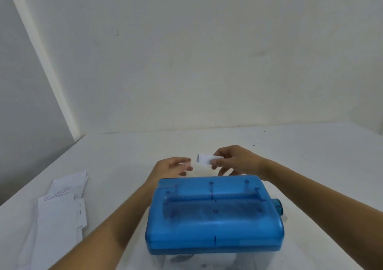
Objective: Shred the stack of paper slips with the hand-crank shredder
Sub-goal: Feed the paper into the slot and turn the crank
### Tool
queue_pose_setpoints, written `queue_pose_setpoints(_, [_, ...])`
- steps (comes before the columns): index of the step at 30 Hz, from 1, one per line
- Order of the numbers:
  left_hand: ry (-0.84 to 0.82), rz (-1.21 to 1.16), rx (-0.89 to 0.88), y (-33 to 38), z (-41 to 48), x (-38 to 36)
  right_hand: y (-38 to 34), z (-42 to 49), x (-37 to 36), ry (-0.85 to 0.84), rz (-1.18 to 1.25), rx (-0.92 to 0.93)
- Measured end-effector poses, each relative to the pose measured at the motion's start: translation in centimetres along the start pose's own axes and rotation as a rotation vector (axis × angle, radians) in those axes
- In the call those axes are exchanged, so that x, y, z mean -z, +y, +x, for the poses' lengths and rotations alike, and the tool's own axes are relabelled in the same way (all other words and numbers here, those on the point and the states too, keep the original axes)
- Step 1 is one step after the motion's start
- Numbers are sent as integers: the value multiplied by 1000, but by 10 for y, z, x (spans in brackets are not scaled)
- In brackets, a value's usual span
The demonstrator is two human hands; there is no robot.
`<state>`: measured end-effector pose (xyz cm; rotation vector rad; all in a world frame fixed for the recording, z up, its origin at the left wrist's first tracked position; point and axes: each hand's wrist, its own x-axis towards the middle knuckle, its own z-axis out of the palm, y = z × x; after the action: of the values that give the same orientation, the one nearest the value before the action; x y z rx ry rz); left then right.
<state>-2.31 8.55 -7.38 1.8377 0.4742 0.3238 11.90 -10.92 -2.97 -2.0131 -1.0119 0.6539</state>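
A blue translucent hand-crank shredder (213, 215) stands on the white table in front of me, its feed slot running across the top and a round crank hub (277, 206) on its right side. Behind it, my right hand (234, 159) pinches a small folded white paper slip (205, 159) between thumb and fingers. My left hand (172, 167) hovers just left of the slip with relaxed fingers, holding nothing. A loose stack of paper slips (60, 209) with some writing lies on the table to the left.
The white table (269, 145) reaches back to a plain wall, with its left edge running diagonally past the paper stack. A clear bin (207, 262) sits under the shredder's blue top.
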Motion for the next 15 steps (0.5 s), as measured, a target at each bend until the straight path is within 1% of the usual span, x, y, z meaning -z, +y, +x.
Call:
queue_pose_setpoints(2, [-56,-85,83,24,-1,12,-15,-12,12,-2,164,17])
queue_pose_setpoints(3, [-78,-104,95,38,-3,18,-24,-17,17,1,218,47])
queue_pose_setpoints(5, [-112,-133,58,68,-16,26,-48,-31,23,24,266,122])
queue_pose_setpoints(7, [-138,-198,16,96,-31,33,-75,-41,21,73,213,200])
queue_pose_setpoints(9, [-148,-189,-33,117,-51,40,-102,-50,13,119,112,266])
queue_pose_setpoints(12, [-71,-161,-132,125,-81,52,-139,-60,-6,128,29,338])
queue_pose_setpoints(13, [-23,-176,-148,123,-90,58,-149,-62,-14,120,40,352])
queue_pose_setpoints(15, [71,-229,-165,114,-106,74,-168,-66,-32,97,152,358])
